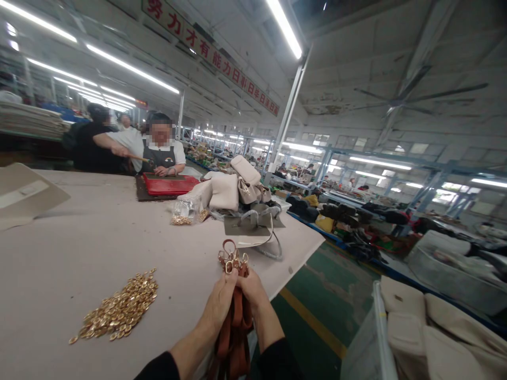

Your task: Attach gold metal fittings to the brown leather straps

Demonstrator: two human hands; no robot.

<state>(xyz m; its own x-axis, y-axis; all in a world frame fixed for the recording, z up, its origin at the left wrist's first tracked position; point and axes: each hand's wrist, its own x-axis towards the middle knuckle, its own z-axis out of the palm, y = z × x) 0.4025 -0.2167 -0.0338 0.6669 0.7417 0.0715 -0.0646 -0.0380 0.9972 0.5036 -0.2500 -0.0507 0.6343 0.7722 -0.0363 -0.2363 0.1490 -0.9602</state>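
Note:
Both my hands are closed around a bundle of brown leather straps [233, 327] with gold metal clasps [233, 261] at the upper end. My left hand [222, 295] grips the bundle from the left, its thumb just under the clasps. From the right, my right hand [253, 290] wraps the same straps. The clasps stick up above my fingers, and one strap end makes a small loop. Below my hands the straps hang down past the table's near edge. On the table to the left lies a heap of small gold metal fittings [119, 306].
Beige bags [225, 190] are piled at the table's far right, beside a clear plastic bag of gold parts [186, 211]. Across the table a person in an apron [162, 153] works at a red board [168, 184]. A bin [380, 338] of beige bags stands at lower right.

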